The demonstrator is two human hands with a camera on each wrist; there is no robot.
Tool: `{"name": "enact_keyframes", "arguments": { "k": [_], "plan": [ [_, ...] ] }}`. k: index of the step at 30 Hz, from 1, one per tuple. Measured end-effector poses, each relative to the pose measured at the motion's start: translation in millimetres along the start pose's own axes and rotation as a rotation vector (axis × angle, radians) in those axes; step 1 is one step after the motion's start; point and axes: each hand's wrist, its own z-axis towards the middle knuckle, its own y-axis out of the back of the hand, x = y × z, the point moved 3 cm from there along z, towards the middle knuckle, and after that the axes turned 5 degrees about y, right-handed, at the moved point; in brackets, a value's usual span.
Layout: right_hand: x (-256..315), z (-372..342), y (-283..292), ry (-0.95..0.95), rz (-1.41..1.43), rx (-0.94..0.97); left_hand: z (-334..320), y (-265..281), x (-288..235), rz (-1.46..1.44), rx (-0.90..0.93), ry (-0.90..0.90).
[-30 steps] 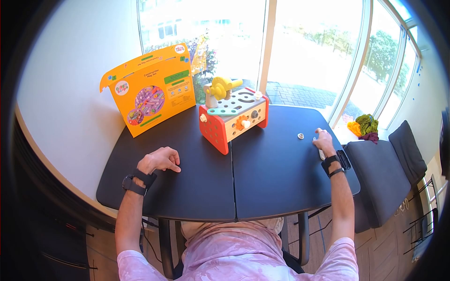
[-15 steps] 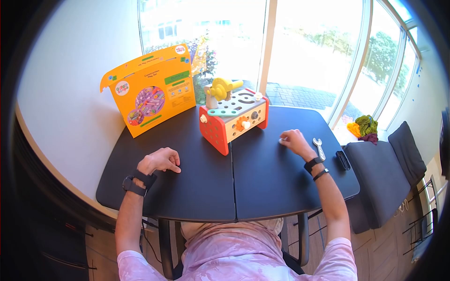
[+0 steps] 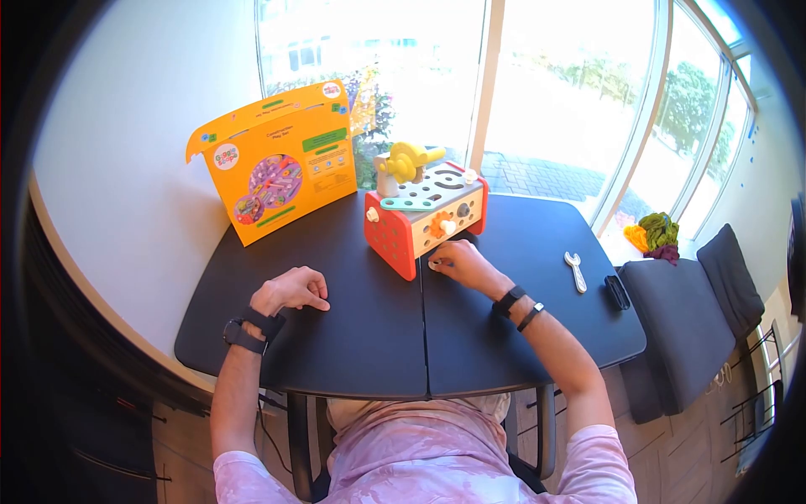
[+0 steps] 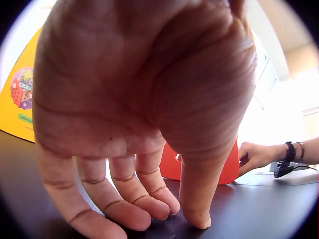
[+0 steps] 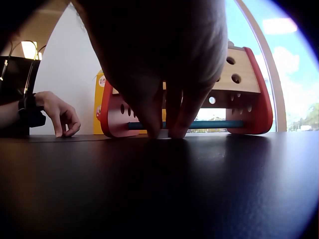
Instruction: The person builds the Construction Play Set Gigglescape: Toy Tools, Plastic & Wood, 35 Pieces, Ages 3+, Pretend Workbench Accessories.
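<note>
In the head view my right hand [image 3: 468, 265] pinches a small white nut [image 3: 434, 265] at the table, just in front of the toy workbench [image 3: 424, 231]. The right wrist view shows those fingertips [image 5: 180, 132] low on the tabletop, the nut [image 5: 164, 133] between them. My left hand [image 3: 293, 290] rests on the table at the left, fingers loosely curled; in the left wrist view nothing is in its fingers [image 4: 142, 201]. A yellow tool [image 3: 408, 161] and a turquoise strip [image 3: 406, 204] lie on top of the workbench, and an orange gear [image 3: 440, 223] is on its front.
The orange cardboard box [image 3: 285, 164] stands at the back left of the black table [image 3: 353, 353]. Toward the right side lie a white wrench [image 3: 575, 272] and a black object [image 3: 617, 292]. Beyond that edge is a grey seat [image 3: 676, 328] with coloured cloths [image 3: 659, 238].
My right hand has left the wrench, picked up the white nut and carried it left to the workbench. The left hand stays in place. The head view has shifted slightly.
</note>
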Motion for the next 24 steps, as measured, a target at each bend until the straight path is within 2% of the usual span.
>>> {"name": "enact_keyframes", "arguments": {
  "k": [7, 10, 15, 17, 19, 21, 24],
  "plan": [
    [16.9, 1.4, 6.2, -0.050, 0.044, -0.069, -2.9, -0.1, -2.4, 0.005, -0.007, 0.004],
    [21.1, -8.6, 30.2, -0.153, 0.040, -0.062, -2.4, 0.7, -1.3, 0.010, -0.008, -0.006],
    [-24.4, -51.3, 89.1, -0.303, -0.079, -0.088, -5.3, 0.0, -4.8, 0.016, -0.012, 0.013],
    [-60.2, -84.4, 117.3, -0.327, -0.328, -0.058, -5.8, 0.4, -4.8, 0.014, -0.015, 0.020],
    [-80.4, -119.4, 148.4, -0.465, -0.509, 0.056, -3.6, 0.1, -3.2, 0.017, -0.005, 0.018],
    [-117.4, -168.1, 170.1, -0.343, -0.587, -0.022, -3.1, 1.0, -2.4, 0.016, -0.007, 0.016],
    [-137.9, -212.5, 191.4, -0.365, -0.607, 0.057, -3.1, 0.3, -2.0, 0.017, 0.001, 0.014]
  ]
}}
